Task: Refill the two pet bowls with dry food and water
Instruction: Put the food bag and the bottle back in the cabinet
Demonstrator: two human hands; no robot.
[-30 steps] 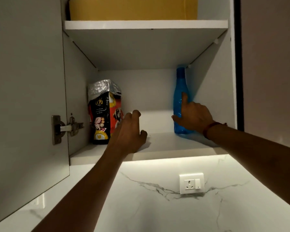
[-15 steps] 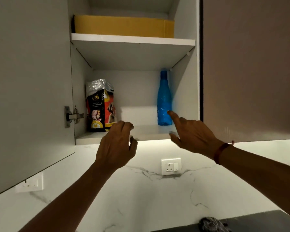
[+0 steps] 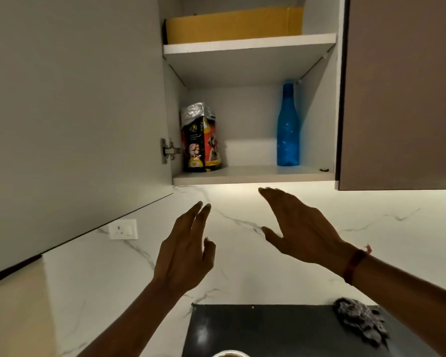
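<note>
A black and red pet food bag (image 3: pixel 200 140) with a folded silver top stands at the left of the lower cabinet shelf (image 3: pixel 252 173). A blue water bottle (image 3: pixel 288 127) stands upright at the right of the same shelf. My left hand (image 3: pixel 184 251) and my right hand (image 3: pixel 298 225) hang below the shelf in front of the marble wall, both empty with fingers spread. A bowl's rim (image 3: pixel 229 353) shows at the bottom edge; its contents are hidden.
The open cabinet door (image 3: pixel 75 112) stands at the left, a shut brown door (image 3: pixel 402 94) at the right. A yellow box (image 3: pixel 232 25) fills the upper shelf. A dark cloth (image 3: pixel 359 320) lies on the black countertop (image 3: pixel 268 331). A wall socket (image 3: pixel 123 229) sits at left.
Both hands have pulled back out of the cabinet and dropped below the shelf; the right hand has let go of the bottle. The view has backed away and tilted down, showing the countertop.
</note>
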